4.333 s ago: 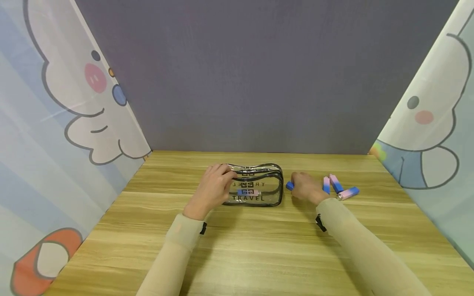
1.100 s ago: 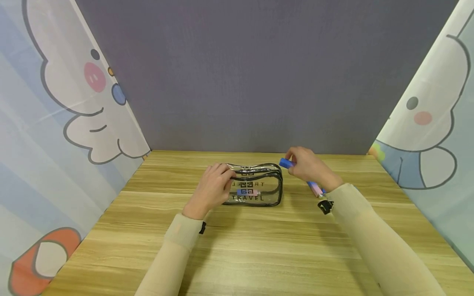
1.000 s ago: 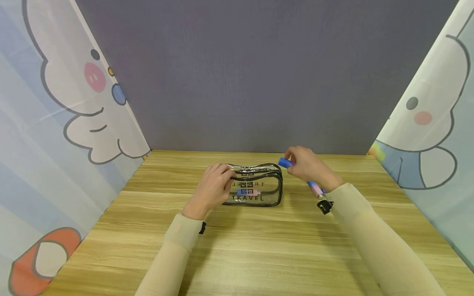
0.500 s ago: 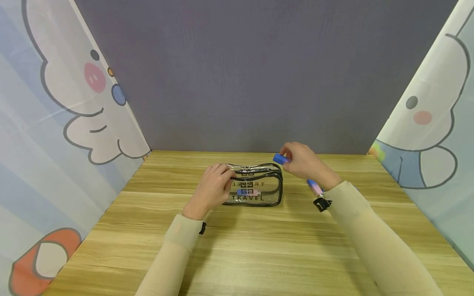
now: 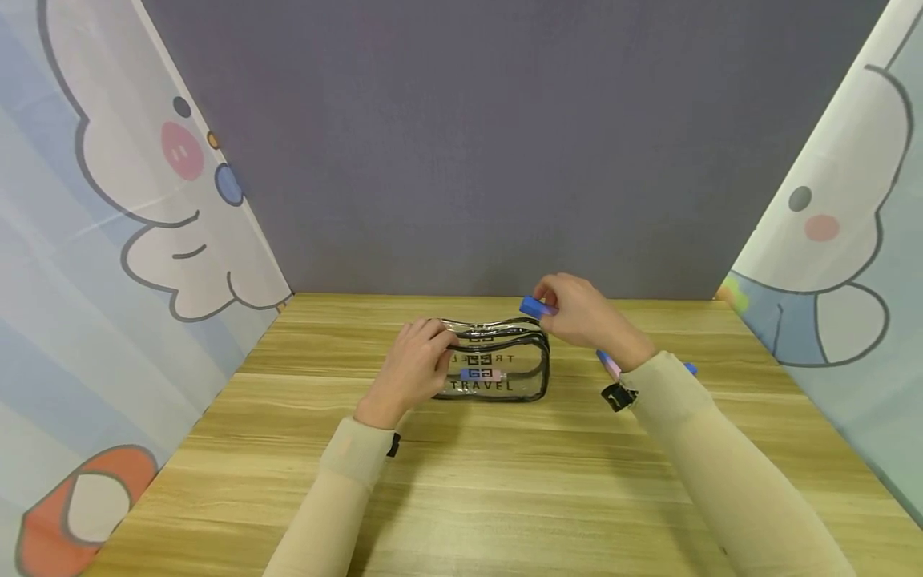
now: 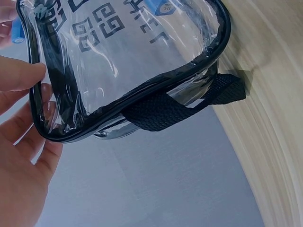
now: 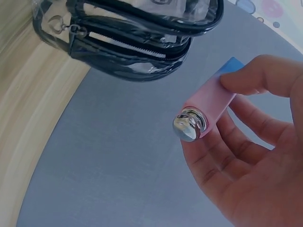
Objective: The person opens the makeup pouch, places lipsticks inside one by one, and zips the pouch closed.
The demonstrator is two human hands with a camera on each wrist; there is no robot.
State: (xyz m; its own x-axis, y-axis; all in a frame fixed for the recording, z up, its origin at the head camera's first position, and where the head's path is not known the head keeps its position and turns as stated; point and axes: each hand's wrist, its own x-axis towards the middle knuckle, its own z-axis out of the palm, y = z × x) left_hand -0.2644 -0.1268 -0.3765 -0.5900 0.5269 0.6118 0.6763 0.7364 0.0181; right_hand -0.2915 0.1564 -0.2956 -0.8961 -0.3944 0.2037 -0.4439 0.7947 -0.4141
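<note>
A clear travel pouch with black piping and printed lettering stands on the wooden table. My left hand pinches its upper left rim, thumb outside and fingers behind, as the left wrist view shows. One blue-and-pink tube lies inside the pouch. Above the pouch's right top corner, my right hand holds a square tube fading from blue to pink, with a rounded silver end, between thumb and fingers. In the right wrist view the pouch's zipper is seen near that tube; in the head view its blue end points left.
More tubes of this kind lie on the table right of the pouch: one pink-and-blue tube beside the right wrist, and a blue tube end past the sleeve. A grey panel rises behind the table, with cartoon-printed sheets at both sides.
My right hand picked up a tube from the table, raised it, and has moved left with it to the pouch's top corner. My left hand has kept its grip on the pouch.
</note>
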